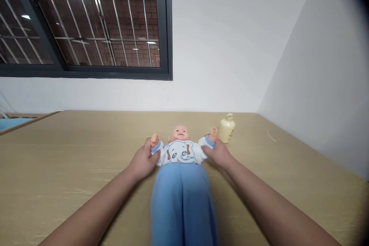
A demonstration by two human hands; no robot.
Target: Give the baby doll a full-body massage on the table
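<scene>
Both hands, left hand (144,160) and right hand (218,153), clasp the soft, light baby doll in white shirt and blue trousers (181,177) by its sleeves; upper arms suit best.

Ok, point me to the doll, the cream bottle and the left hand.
doll (179,153): head view, on the elephant print of its white shirt.
cream bottle (227,130): head view, on the middle of its body.
left hand (144,161): head view, on the back of the hand gripping the doll's arm.
</scene>
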